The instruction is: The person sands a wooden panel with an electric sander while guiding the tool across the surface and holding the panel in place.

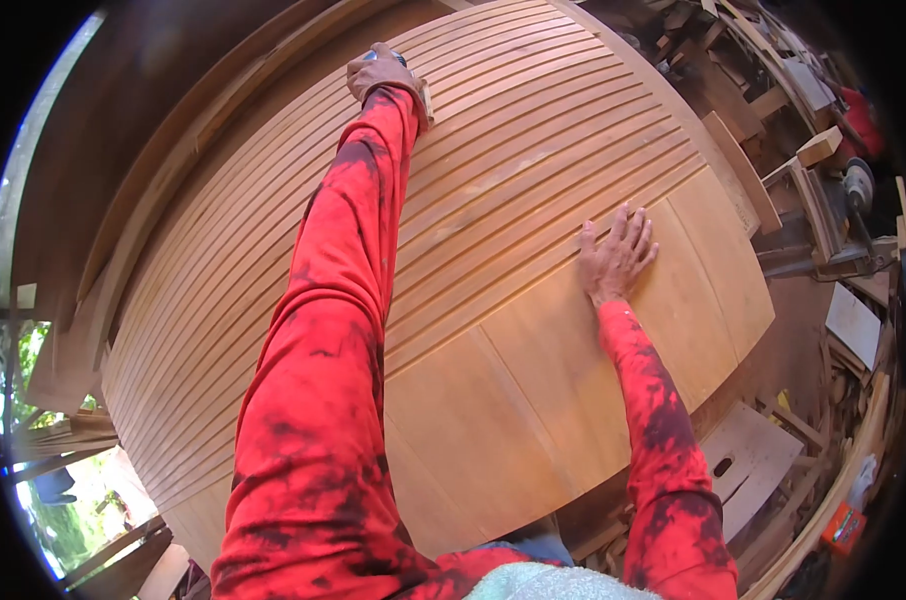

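A large wooden panel [473,400] with long parallel grooves fills the middle of the view. Near its far edge, my left hand [378,73] is closed around a small tool [398,59] with a dark and bluish top. Most of that tool is hidden by the hand and sleeve, so its kind is unclear. A tan, block-like edge [426,103] shows beside the wrist. My right hand [616,255] lies palm down with fingers spread, resting where the grooved part meets the smooth boards, and holds nothing.
Wood offcuts [713,80] are heaped at the far right, near a grey power tool [857,186]. A board with an oval slot [748,465] lies at the lower right, with an orange-red box [843,527] beyond it. Long timber [163,190] runs along the left.
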`<state>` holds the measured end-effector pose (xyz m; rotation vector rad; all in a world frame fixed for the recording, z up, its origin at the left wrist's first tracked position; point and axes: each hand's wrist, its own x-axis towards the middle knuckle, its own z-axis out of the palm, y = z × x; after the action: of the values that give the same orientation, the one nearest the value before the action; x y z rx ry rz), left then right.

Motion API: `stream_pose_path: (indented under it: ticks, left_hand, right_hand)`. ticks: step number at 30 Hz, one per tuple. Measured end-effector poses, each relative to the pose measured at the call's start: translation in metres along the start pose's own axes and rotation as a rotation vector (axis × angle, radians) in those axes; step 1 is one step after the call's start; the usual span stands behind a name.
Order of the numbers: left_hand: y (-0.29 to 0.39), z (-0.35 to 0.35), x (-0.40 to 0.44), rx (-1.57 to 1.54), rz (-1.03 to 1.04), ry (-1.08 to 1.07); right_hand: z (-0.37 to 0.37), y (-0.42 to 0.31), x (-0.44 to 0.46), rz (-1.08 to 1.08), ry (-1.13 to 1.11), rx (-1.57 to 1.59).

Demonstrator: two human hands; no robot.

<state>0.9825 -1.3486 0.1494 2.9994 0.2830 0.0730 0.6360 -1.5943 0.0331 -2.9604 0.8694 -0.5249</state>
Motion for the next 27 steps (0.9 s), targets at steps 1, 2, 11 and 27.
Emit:
stream_pose_path:
  ticks: [1,2,11,27]
  left_hand:
    - [-0.013,-0.003,-0.006,-0.012,-0.008,-0.001]
    - [-0.026,-0.006,-0.010,-0.022,-0.016,-0.003]
    - [-0.171,-0.018,-0.032,0.038,-0.185,-0.012]
    - [-0.382,-0.045,-0.077,0.145,-0.359,0.002]
  right_hand:
    - [0.001,0.001,0.000,-0.003,0.013,-0.015]
    - [0.002,0.001,0.000,-0.005,0.026,-0.028]
    - [0.013,0.006,0.000,-0.011,0.043,-0.059]
    - [0.028,0.011,0.003,-0.003,0.037,-0.124]
